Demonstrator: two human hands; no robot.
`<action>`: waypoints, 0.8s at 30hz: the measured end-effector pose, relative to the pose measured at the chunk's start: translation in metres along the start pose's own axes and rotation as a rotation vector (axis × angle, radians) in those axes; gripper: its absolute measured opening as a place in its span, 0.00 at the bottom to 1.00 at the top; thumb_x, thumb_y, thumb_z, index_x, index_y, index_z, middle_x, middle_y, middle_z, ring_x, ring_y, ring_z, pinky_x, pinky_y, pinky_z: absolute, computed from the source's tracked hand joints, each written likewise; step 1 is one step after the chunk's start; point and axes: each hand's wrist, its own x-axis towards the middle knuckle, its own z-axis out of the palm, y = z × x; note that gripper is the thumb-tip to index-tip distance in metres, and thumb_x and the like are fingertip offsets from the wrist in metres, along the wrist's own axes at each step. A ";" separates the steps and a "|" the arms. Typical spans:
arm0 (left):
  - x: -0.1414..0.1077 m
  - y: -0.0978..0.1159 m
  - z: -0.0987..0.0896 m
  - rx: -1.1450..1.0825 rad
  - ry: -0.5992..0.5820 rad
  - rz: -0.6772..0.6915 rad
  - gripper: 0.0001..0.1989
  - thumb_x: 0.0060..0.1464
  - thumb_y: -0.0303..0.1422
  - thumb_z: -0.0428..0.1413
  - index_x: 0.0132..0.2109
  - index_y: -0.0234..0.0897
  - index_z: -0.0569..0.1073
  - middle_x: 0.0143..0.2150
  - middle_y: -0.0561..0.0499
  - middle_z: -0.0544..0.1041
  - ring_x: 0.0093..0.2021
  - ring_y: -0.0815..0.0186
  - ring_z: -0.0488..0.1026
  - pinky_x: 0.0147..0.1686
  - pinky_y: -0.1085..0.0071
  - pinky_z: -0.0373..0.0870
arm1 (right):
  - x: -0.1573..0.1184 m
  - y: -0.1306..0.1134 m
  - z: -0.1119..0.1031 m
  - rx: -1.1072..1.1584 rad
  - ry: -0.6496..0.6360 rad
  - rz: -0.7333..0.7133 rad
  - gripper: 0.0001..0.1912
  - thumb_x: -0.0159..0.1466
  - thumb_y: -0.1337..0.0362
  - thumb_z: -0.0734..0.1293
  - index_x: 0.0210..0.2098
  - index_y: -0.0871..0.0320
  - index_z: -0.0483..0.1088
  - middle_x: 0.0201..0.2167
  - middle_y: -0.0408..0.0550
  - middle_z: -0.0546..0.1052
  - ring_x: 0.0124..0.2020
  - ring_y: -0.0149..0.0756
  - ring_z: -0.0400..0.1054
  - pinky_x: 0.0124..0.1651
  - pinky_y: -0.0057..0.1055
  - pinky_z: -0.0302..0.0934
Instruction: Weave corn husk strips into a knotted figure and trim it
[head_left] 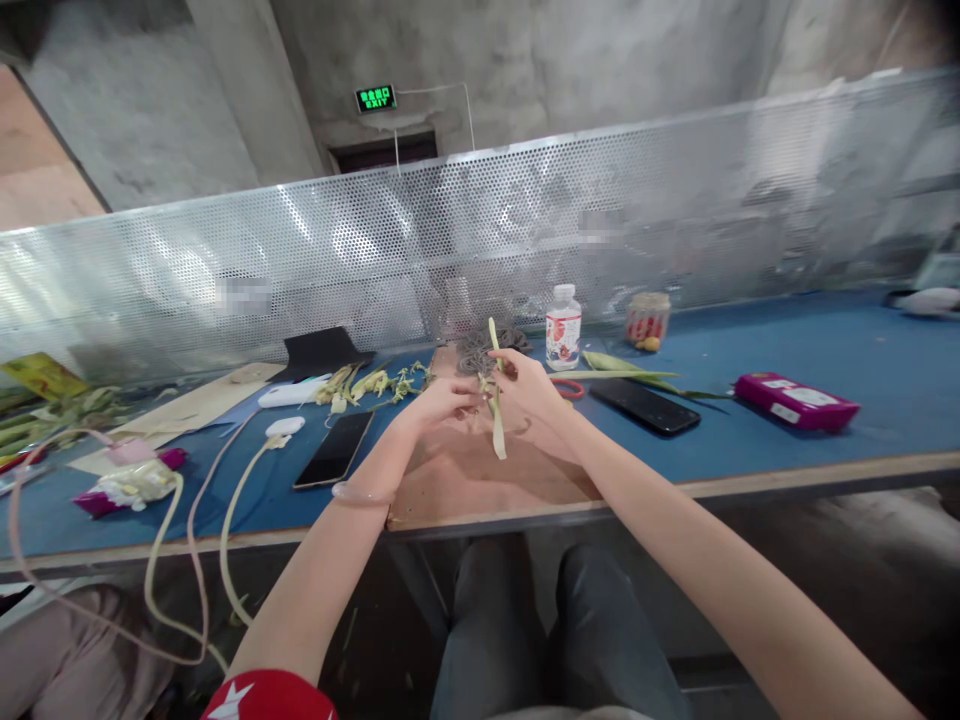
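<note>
A pale green leaf strip (499,430) stands nearly upright over a brown board (450,480) in front of me. My right hand (525,382) pinches it between thumb and fingers, one end poking up above them and the other hanging below. From the left, my left hand (446,402) meets the strip's middle with its fingers bent together. Something small sits at those fingertips, too blurred to name. Behind both hands lies a tangled grey cord-like heap (476,352). A red ring-shaped thing (570,387) is just right of my right hand.
Left of the board are a phone (335,450), plant trimmings (375,384), cables (229,535) and a crumpled purple pack (127,487). To the right stand a white bottle (563,330), a jar (647,320), a black phone (646,404) and a purple pack (795,402). A perforated metal screen (487,230) closes the back.
</note>
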 end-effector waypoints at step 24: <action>0.002 -0.004 0.001 -0.367 0.026 0.082 0.12 0.40 0.33 0.66 0.33 0.33 0.76 0.31 0.50 0.75 0.28 0.73 0.69 0.23 0.77 0.56 | 0.003 0.009 0.005 0.186 -0.008 -0.005 0.16 0.59 0.68 0.64 0.48 0.58 0.68 0.40 0.50 0.76 0.38 0.36 0.72 0.45 0.36 0.67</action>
